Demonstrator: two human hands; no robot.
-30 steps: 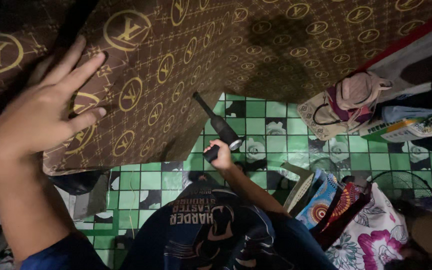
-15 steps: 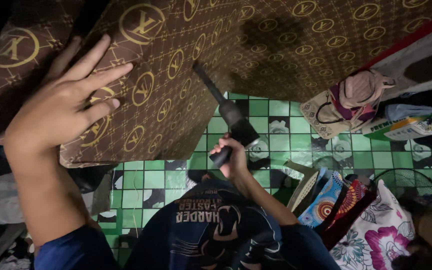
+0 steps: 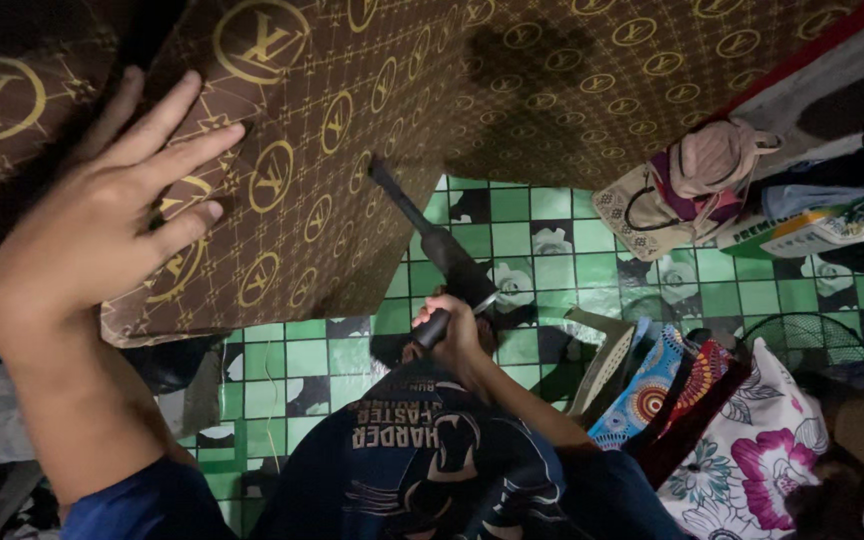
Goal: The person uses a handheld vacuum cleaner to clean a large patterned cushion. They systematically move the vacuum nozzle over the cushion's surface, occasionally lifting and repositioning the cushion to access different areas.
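My left hand (image 3: 92,225) lies flat, fingers spread, on a brown cloth-covered surface (image 3: 352,90) patterned with gold rings. My right hand (image 3: 452,330) grips the handle of a black handheld vacuum-like tool (image 3: 432,250). Its long thin nozzle points up and left and touches the edge of the brown cover. My dark printed shirt (image 3: 422,450) fills the lower middle of the view.
A green and black tiled floor (image 3: 542,250) lies below. A beige bag with pink cloth (image 3: 682,195) sits at the right, next to a green and white box (image 3: 802,235). Colourful floral bags (image 3: 712,440) and a fan grille (image 3: 812,350) crowd the lower right.
The tool swung up against the cover and has come back down a little. My right hand dropped slightly. My left hand stays pressed on the cover, shifted left again.
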